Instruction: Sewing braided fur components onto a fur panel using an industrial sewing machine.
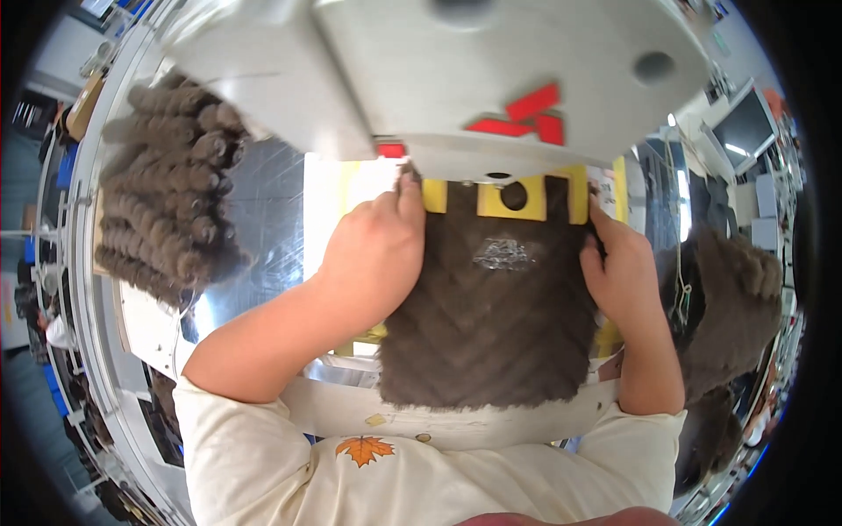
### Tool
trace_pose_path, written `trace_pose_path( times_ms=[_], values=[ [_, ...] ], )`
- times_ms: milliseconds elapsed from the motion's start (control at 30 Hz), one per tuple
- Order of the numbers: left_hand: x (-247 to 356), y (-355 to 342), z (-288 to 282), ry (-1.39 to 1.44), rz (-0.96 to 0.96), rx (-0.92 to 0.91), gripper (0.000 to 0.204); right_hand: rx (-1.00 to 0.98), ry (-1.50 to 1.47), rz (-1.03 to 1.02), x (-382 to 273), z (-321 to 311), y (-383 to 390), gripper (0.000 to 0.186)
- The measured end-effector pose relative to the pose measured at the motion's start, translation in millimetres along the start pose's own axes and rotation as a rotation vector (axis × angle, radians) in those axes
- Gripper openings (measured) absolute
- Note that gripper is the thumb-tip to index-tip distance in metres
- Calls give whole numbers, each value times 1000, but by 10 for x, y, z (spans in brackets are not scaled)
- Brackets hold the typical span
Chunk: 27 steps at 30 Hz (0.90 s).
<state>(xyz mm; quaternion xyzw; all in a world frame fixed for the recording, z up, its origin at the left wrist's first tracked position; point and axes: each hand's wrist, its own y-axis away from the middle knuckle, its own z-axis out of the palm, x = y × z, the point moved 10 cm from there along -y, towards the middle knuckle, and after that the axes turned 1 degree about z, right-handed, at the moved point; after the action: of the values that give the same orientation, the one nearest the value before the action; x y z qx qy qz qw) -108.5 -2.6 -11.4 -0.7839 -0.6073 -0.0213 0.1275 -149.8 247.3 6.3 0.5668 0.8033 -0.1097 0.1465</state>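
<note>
The brown fur (491,342) lies spread in front of me, its far end against the yellow plate (487,204) under the machine (421,96). My left hand (375,250) rests along its left edge and my right hand (623,267) along its right, thumb bent inward; I cannot tell whether either one pinches it. I judge the laying-out nearly done, with the edges lined up; nothing shows the machine has worked this piece. More fur sits in the left pile (171,193) and the right pile (732,302); which is finished, I cannot tell.
</note>
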Motion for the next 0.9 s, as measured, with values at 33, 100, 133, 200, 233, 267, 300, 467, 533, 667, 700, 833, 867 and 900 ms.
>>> trace_pose_path(
  times_ms=[33,100,133,200,233,267,300,467,533,667,700,833,867,900],
  values=[
    [11,7,-15,1,34,16,47,20,-18,-8,-15,-6,-8,46],
    [58,-8,16,20,74,-1,46,64,-21,-31,-8,-16,4,45],
    [41,-20,10,22,63,-2,46,56,-20,-39,-25,-1,-2,45],
    [28,-48,43,58,59,-58,41,27,-12,4,-3,8,-16,46],
    [29,-47,38,59,54,-61,41,22,-13,1,-2,7,-15,46],
    [28,-44,32,64,54,-60,37,25,-14,3,2,10,-10,46],
    [29,-46,35,68,55,-60,34,29,-16,6,12,9,-8,46],
    [32,-69,-28,51,84,26,36,56,-59,18,35,-22,1,50],
    [56,-89,-94,49,98,52,43,63,-59,35,-33,-79,-31,53],
    [-50,-119,-29,61,-14,-49,44,-26,-66,190,83,20,-124,58],
    [-24,-120,-28,27,27,-52,45,-5,-62,108,40,12,-129,60],
    [36,-58,-40,-29,76,-71,47,-29,-72,136,63,12,-87,58],
    [54,-45,-50,-47,82,-58,49,-17,-50,107,53,14,-72,56],
    [67,-42,-56,-65,89,-45,50,-4,-29,78,44,13,-60,55]
  ],
)
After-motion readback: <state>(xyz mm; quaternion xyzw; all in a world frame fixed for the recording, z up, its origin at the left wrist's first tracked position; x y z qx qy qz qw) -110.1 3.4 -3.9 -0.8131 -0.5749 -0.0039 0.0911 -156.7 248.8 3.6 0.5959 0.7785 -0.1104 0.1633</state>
